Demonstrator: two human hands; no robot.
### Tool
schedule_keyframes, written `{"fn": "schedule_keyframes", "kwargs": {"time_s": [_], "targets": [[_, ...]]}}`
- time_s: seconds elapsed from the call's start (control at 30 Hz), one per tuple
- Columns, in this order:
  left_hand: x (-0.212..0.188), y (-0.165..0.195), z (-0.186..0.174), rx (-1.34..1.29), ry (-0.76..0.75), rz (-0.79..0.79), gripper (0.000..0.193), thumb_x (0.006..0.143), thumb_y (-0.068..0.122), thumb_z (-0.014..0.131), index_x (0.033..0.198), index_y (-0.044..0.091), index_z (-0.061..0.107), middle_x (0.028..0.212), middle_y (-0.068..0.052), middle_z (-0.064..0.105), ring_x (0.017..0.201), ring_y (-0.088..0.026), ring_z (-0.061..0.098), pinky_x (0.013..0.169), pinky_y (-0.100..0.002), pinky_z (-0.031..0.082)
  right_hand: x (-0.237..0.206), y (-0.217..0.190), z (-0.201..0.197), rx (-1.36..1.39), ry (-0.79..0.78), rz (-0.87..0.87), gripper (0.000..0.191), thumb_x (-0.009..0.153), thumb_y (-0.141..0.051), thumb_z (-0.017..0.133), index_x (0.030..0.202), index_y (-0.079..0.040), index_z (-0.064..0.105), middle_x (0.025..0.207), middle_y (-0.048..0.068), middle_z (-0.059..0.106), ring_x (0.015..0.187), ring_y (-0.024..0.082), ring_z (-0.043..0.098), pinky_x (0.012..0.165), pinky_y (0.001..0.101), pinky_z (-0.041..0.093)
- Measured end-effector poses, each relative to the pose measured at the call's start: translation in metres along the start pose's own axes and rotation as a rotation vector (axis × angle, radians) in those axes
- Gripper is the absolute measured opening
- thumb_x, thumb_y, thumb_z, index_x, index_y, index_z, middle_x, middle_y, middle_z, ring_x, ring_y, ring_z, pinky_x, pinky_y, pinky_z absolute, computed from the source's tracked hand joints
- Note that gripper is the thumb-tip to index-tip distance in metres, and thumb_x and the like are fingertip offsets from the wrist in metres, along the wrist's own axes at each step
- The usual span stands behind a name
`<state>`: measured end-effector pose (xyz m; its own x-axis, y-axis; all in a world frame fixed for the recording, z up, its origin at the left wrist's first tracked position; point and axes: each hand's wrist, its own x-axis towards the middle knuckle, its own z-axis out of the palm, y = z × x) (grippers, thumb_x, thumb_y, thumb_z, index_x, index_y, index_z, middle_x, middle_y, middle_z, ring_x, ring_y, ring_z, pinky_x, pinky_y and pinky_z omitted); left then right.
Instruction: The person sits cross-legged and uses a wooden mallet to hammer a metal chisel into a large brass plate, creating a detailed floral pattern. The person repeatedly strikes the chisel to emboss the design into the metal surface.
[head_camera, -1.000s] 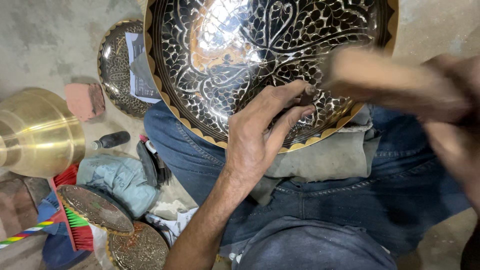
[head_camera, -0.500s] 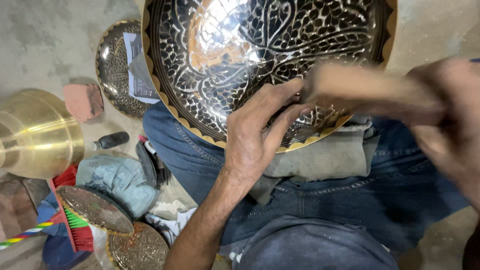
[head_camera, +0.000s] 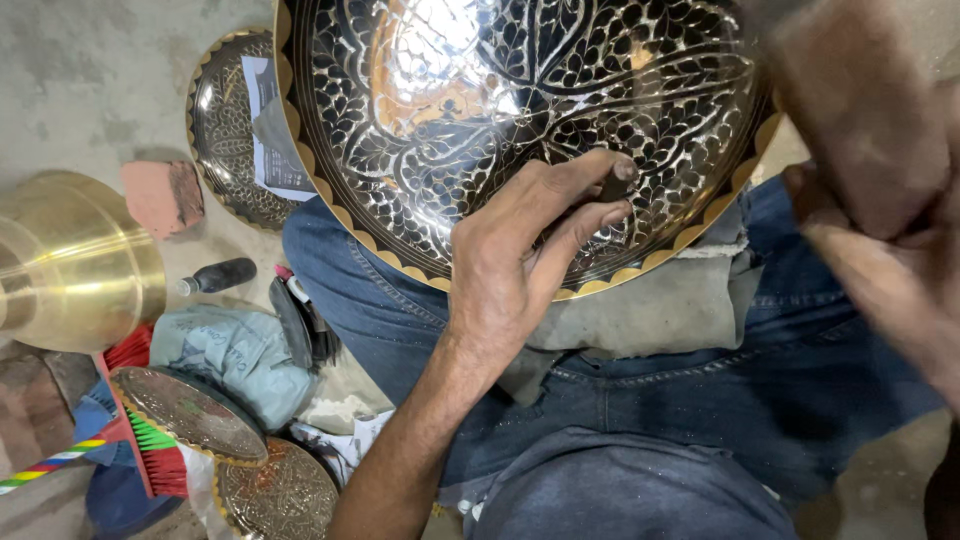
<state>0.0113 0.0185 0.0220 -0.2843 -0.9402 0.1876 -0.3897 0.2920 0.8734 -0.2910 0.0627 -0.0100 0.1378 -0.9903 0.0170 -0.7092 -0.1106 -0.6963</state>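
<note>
A large engraved black-and-silver bowl (head_camera: 520, 110) rests tilted on the person's lap, over a grey cloth (head_camera: 660, 310) on the jeans. A brass vessel (head_camera: 70, 260) stands at the floor's left edge. The right hand (head_camera: 890, 230), blurred, is raised beside the bowl's right rim; whether it grips anything cannot be told. The left hand (head_camera: 520, 260) pinches a thin dark punch (head_camera: 615, 185) against the bowl's lower inside.
</note>
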Motion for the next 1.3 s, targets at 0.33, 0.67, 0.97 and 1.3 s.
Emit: {"fn": "schedule_keyframes", "kwargs": {"time_s": [0.33,0.67,0.97,1.3], "targets": [[0.000,-0.001,0.000,0.025,-0.006,-0.006,0.035,0.101,0.007,0.076,0.135,0.009,0.067,0.107,-0.003,0.074,0.087,-0.011,0.074,0.075,-0.024,0.062,0.012,-0.034,-0.011,-0.308,-0.173,0.121,0.051,0.093,-0.003,0.069,0.138,0.005,0.048,0.115,0.019,0.066,0.100,0.027,0.070,0.084,0.0373,0.059],[0.000,-0.001,0.001,-0.062,0.003,-0.024,0.029,0.104,0.007,0.074,0.131,0.008,0.066,0.116,-0.004,0.075,0.102,-0.011,0.077,0.087,-0.022,0.067,0.031,-0.038,-0.006,-0.305,-0.150,0.058,0.040,0.098,-0.007,0.060,0.135,0.006,0.054,0.114,0.019,0.066,0.097,0.028,0.069,0.083,0.0376,0.058],[0.001,-0.002,0.000,-0.030,-0.004,-0.039,0.032,0.101,0.009,0.076,0.132,0.007,0.067,0.116,-0.004,0.076,0.092,-0.010,0.076,0.078,-0.022,0.064,0.043,-0.035,0.000,-0.272,-0.134,0.245,0.035,0.102,-0.010,0.052,0.132,0.006,0.059,0.112,0.019,0.066,0.095,0.029,0.069,0.083,0.0378,0.057],[0.003,-0.001,-0.001,0.000,0.008,-0.025,0.035,0.101,0.011,0.076,0.134,0.007,0.066,0.108,-0.006,0.075,0.094,-0.011,0.075,0.080,-0.023,0.064,0.025,-0.048,-0.026,-0.373,-0.188,-0.030,0.037,0.089,-0.002,0.066,0.124,0.005,0.058,0.101,0.016,0.065,0.088,0.025,0.068,0.078,0.0362,0.056]]}}
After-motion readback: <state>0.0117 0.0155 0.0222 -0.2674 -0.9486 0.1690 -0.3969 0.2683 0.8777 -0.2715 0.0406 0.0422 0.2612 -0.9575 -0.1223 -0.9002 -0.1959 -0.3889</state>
